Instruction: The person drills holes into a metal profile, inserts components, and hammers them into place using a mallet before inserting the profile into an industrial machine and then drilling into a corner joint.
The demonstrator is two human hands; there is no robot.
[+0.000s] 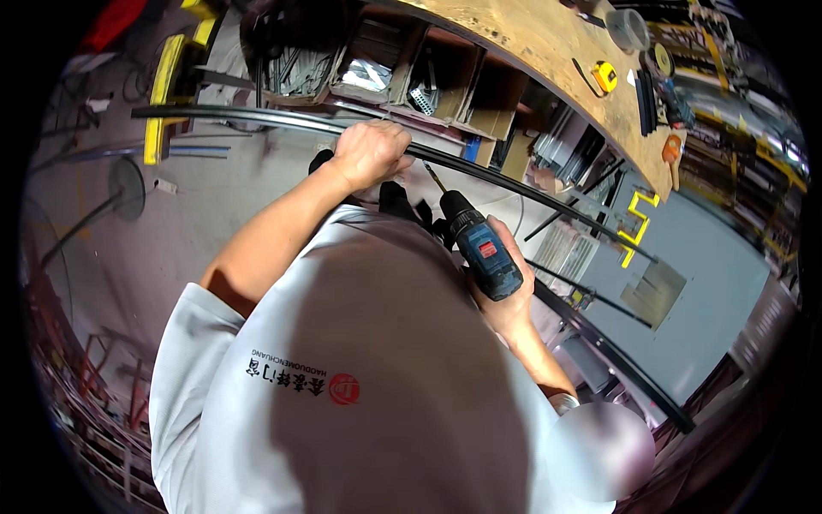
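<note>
A long black metal profile (pixel 514 190) runs across in front of me, resting toward its left end near a yellow stand (pixel 161 103) and reaching a second yellow bracket (pixel 638 227) on the right. My left hand (pixel 370 154) is wrapped over the profile left of the middle. In my right hand (pixel 514 287) is a blue and black cordless drill (pixel 485 250), its long bit (pixel 435 178) pointing up and left toward the profile. The tip is close beside the profile; whether it touches, I cannot tell. The drill's handle is mostly hidden behind its body.
Beyond the profile stands a wooden workbench (pixel 531 34) with a yellow tape measure (pixel 604 77) and a clear round tub (pixel 628 31). Boxes of metal parts (pixel 368 64) fill the shelf below. A grey board (pixel 711 257) and another dark profile (pixel 616 360) lie to the right.
</note>
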